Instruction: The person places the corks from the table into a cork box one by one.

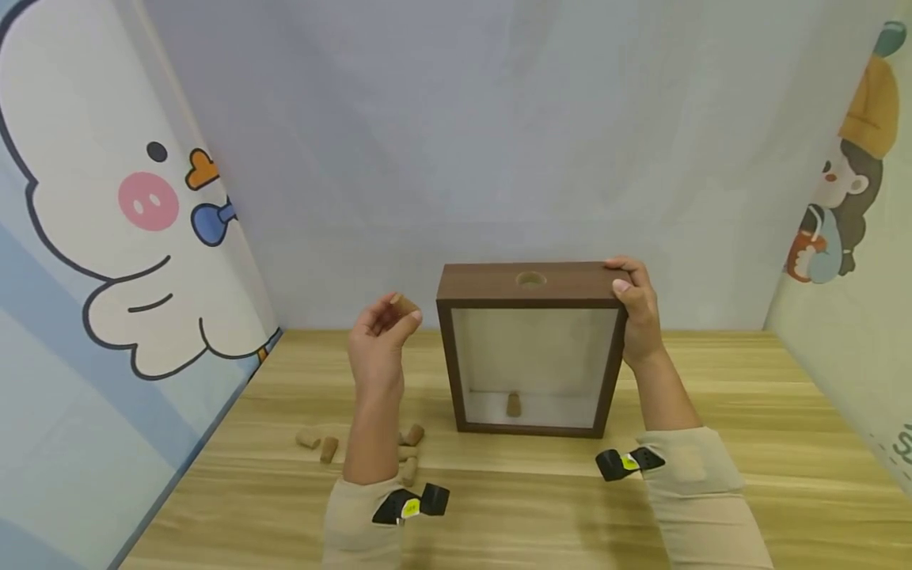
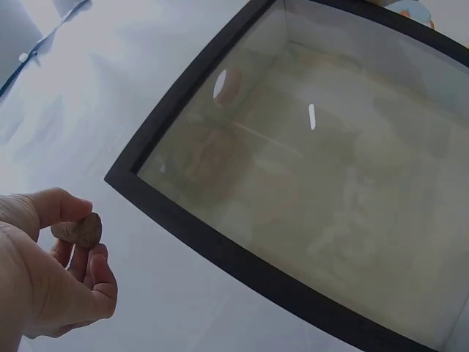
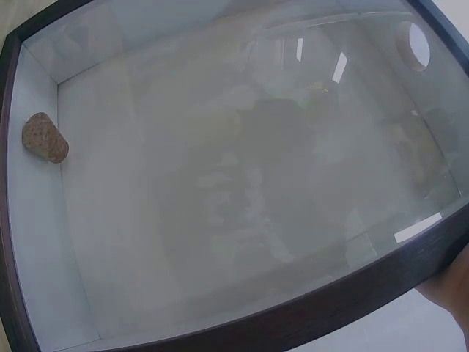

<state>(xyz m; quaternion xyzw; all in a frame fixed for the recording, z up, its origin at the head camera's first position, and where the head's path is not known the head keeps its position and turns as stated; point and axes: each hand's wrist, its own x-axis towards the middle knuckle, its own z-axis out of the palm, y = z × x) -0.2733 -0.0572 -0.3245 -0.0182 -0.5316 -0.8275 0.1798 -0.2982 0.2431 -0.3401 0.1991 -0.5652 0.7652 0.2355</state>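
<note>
A brown-framed shadow box point(image 1: 492, 283) with a clear front stands upright on the table, a round hole point(image 1: 530, 279) in its top. One cork point(image 1: 514, 405) is inside on its floor, also seen as a cork point(image 3: 45, 138) in the right wrist view. My left hand point(image 1: 379, 348) pinches another cork point(image 2: 79, 230) between thumb and fingers, left of the box's top corner and apart from it. My right hand point(image 1: 639, 317) grips the box's upper right corner, thumb on the front edge and fingers over the top.
Several loose corks point(image 1: 328, 450) lie on the wood-grain table point(image 1: 541, 507) around and behind my left forearm. A pale curtain point(image 1: 470, 158) hangs behind the table. Cartoon-printed panels point(image 1: 64, 443) flank the left and right sides.
</note>
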